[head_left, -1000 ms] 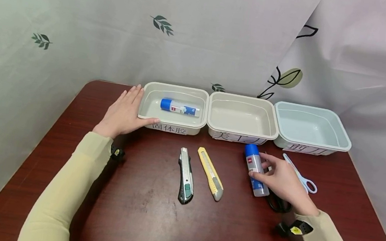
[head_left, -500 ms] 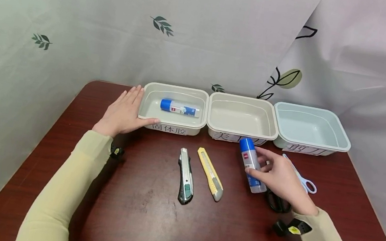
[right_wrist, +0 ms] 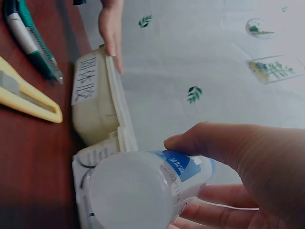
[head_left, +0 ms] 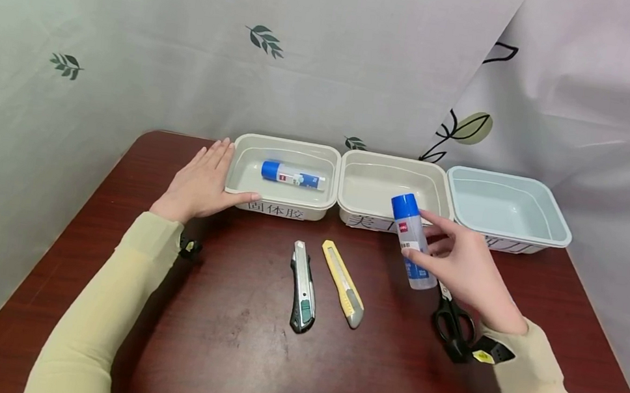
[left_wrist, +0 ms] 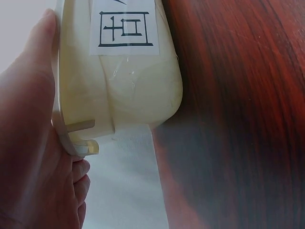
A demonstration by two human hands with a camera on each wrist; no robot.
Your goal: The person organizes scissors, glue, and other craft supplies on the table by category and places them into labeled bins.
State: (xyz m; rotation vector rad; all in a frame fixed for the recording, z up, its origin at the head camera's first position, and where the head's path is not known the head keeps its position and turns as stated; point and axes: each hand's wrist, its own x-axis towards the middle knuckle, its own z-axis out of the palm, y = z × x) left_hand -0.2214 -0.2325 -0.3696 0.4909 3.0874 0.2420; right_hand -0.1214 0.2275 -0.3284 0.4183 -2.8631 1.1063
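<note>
My right-hand fingers (head_left: 434,223) curled round glue stick (head_left: 411,240), thumb pinching label; stick lifted off table (head_left: 225,349), blue cap toward 11 o'clock, just before middle tray (head_left: 389,213). My right hand (head_left: 467,274) above black scissors (head_left: 453,318). My left hand (head_left: 199,182) flat, fingers straight, pressing left tray (head_left: 244,196) side. Second glue stick (head_left: 292,175) lies inside it. Two cutters (head_left: 304,287) at 9 o'clock from held stick.

Glossy dark wood table (head_left: 224,356), smooth matt plastic trays (head_left: 282,199), translucent plastic glue stick (head_left: 411,242) with paper label
</note>
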